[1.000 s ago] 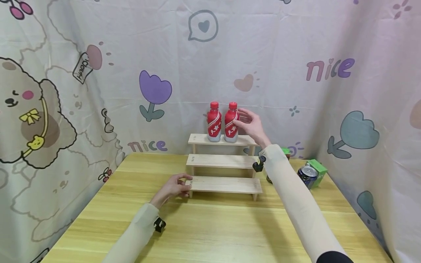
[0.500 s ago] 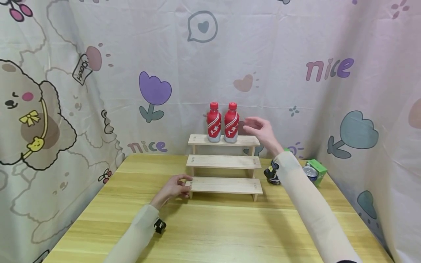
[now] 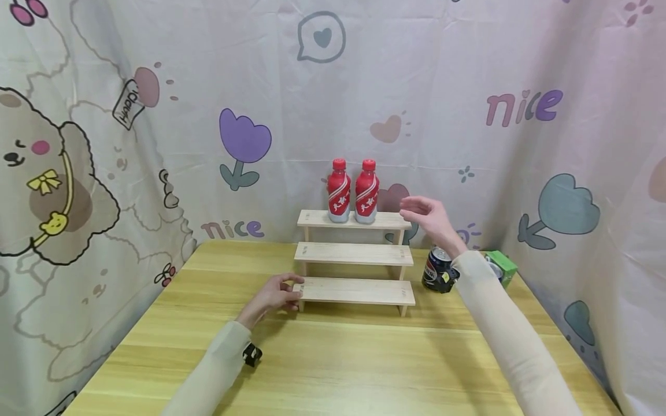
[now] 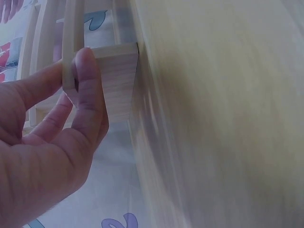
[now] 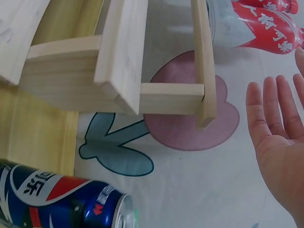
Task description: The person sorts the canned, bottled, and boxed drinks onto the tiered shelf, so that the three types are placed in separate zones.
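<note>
Pale patterned cloth (image 3: 437, 69) hangs behind and along both sides of a table, printed with tulips, hearts, a cartoon bear at left and the word "nice" in several places. Before it spreads a yellowish wood-grain tabletop (image 3: 333, 364), its near edge cut off by the bottom of the head view. Toward the back of the table stands a three-step display shelf of light unpainted wood (image 3: 354, 253). Two plastic bottles with red caps, red wraps, white lettering and pale bases stand upright on its top board, one left of center (image 3: 339, 193), the other just to its right (image 3: 366, 193), with a narrow gap between them. From lower left, the person's left hand (image 3: 273, 294), in a cream sleeve (image 3: 208, 370), pinches the left end of the lowest board between thumb and fingers; the left wrist view shows this grip closely. The right hand (image 3: 429, 216) holds nothing: it is raised near the right end of the top board, fingers extended and slightly bent, apart from the bottles. The right wrist view cuts off part of that hand and the tops of the bottles. Right of the shelf, a dark blue drink can with red and white markings (image 3: 436, 268) stands partly covered by a small black wrist device (image 3: 447, 281). Beyond the right sleeve (image 3: 510, 329), a green box-shaped carton (image 3: 506, 267) is partly hidden, and a sliver of silvery metal beside it may be another can's top.
</note>
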The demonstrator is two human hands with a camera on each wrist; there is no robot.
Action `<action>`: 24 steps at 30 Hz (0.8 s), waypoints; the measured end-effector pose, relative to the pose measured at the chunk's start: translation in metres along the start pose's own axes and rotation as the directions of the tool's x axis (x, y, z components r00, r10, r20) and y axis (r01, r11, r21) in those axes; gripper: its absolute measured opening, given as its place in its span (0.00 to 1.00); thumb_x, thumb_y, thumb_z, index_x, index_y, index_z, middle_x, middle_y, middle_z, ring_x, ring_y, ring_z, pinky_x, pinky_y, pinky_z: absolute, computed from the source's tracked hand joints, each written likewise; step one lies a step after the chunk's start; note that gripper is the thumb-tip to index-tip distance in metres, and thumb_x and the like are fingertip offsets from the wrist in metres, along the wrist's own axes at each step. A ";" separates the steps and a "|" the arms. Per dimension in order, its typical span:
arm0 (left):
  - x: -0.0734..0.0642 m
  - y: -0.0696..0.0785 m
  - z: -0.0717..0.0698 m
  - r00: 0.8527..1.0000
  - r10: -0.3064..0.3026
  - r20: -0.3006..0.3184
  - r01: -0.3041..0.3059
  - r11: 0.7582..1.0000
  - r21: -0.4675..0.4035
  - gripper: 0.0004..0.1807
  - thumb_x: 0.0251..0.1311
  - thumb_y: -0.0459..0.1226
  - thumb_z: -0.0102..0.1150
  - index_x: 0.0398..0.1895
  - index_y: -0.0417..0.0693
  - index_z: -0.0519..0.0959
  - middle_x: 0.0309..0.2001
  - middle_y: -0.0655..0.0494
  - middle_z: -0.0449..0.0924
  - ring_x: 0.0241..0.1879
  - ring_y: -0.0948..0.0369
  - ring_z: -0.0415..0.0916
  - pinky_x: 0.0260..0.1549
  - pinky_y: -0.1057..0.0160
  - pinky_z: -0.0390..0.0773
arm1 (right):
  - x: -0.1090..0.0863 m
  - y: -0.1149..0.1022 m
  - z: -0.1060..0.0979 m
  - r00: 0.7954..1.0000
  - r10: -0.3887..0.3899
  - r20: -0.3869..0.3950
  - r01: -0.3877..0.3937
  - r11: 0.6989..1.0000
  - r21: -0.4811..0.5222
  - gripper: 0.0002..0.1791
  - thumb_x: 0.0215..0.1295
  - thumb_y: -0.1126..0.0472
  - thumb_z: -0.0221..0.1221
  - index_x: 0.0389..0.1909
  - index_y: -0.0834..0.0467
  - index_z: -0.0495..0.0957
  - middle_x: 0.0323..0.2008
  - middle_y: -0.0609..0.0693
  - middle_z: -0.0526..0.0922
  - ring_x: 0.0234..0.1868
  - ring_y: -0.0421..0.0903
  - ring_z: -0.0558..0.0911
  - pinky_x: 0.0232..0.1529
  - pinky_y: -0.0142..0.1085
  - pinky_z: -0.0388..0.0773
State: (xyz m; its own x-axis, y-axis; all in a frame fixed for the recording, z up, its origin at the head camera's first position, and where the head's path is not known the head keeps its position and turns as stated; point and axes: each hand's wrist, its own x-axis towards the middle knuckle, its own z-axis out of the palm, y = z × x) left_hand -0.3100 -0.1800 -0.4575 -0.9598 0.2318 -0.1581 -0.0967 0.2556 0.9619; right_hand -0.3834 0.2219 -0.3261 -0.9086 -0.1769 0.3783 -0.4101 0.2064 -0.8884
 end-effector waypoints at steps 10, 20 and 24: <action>-0.002 0.002 0.000 1.000 0.011 0.007 -0.011 1.000 -0.001 0.24 0.60 0.25 0.60 0.61 0.34 0.71 0.29 0.50 0.71 0.24 0.57 0.79 0.35 0.51 0.88 | -0.010 0.010 -0.012 0.998 0.055 0.024 -0.053 0.996 -0.068 0.27 0.62 0.57 0.66 0.61 0.61 0.74 0.59 0.60 0.79 0.48 0.33 0.82 0.52 0.23 0.78; 0.000 0.000 0.000 1.000 0.014 0.011 -0.014 1.000 -0.010 0.24 0.60 0.24 0.59 0.61 0.33 0.71 0.29 0.49 0.73 0.24 0.58 0.79 0.34 0.52 0.88 | -0.028 0.021 -0.030 0.989 0.129 0.074 -0.115 0.978 -0.176 0.32 0.63 0.51 0.66 0.63 0.63 0.72 0.61 0.61 0.76 0.51 0.38 0.80 0.57 0.33 0.76; -0.001 0.000 0.001 1.000 0.015 0.010 -0.015 1.000 -0.016 0.24 0.60 0.24 0.59 0.61 0.33 0.70 0.29 0.50 0.72 0.24 0.58 0.78 0.34 0.52 0.88 | -0.038 0.028 -0.036 0.986 0.161 0.053 -0.147 0.969 -0.197 0.32 0.63 0.48 0.65 0.64 0.60 0.71 0.64 0.59 0.74 0.63 0.50 0.73 0.68 0.49 0.68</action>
State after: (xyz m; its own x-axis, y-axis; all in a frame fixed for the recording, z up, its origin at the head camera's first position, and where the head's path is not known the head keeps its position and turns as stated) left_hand -0.3090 -0.1793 -0.4571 -0.9586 0.2448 -0.1455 -0.0865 0.2365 0.9678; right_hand -0.3628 0.2692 -0.3562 -0.9572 -0.1918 0.2166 -0.2792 0.4155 -0.8657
